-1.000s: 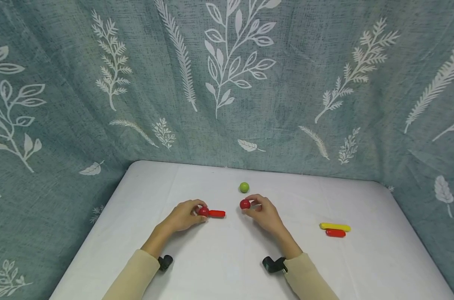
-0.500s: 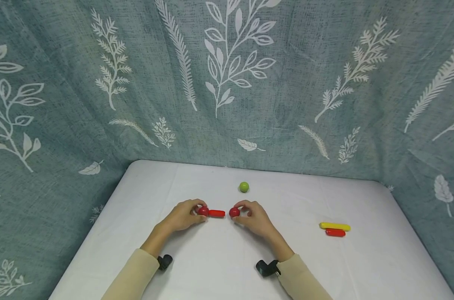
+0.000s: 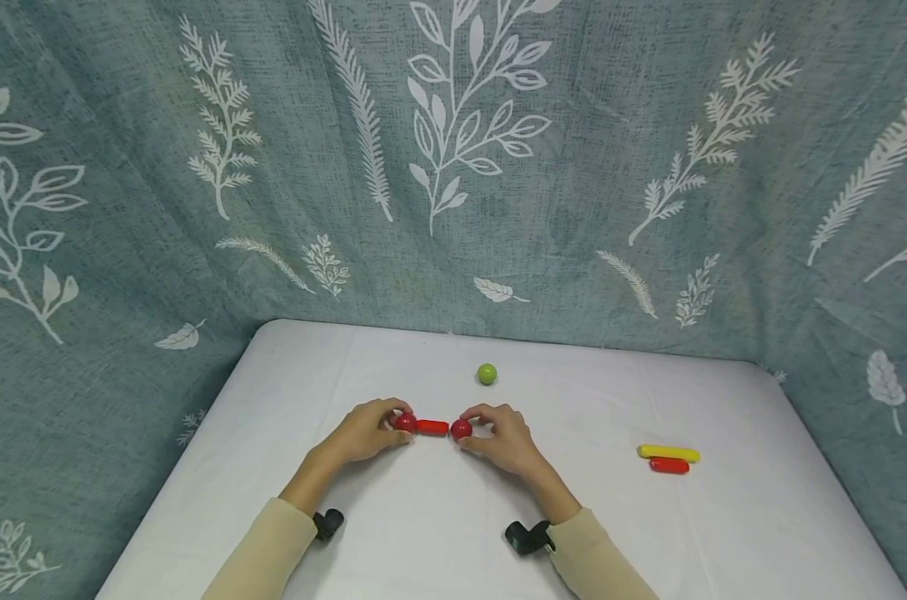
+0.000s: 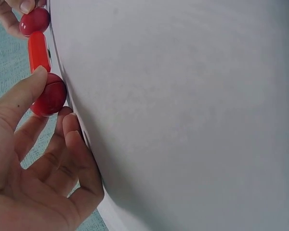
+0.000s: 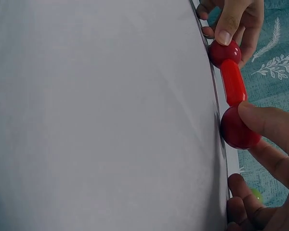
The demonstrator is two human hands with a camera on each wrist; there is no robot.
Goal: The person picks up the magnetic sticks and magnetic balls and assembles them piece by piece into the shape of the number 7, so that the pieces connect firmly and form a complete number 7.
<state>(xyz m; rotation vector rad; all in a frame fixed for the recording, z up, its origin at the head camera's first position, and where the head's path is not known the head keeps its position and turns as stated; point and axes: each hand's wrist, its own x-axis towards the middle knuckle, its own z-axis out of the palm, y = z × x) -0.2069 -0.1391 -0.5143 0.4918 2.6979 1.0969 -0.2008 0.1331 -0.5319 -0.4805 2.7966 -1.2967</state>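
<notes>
A short red stick [image 3: 433,427] lies on the white table between two glossy red balls. My left hand [image 3: 365,431] pinches the left ball [image 3: 404,422], which sits against the stick's left end. At the other end, the right ball [image 3: 461,429] is held between the thumb and fingers of my right hand [image 3: 504,437]. In the right wrist view the thumb covers part of the spot where this ball [image 5: 237,129] meets the stick [image 5: 232,83], so I cannot tell whether they are joined. Ball, stick and ball form a nearly straight row.
A green ball [image 3: 487,374] rests farther back on the white table [image 3: 393,525]. To the right, a yellow stick [image 3: 668,453] lies beside another short red stick [image 3: 669,466]. A patterned teal curtain [image 3: 453,250] hangs behind the table.
My right hand has carried its red ball left and slightly nearer to me, up to the stick's right end. The left hand and its ball have stayed almost still.
</notes>
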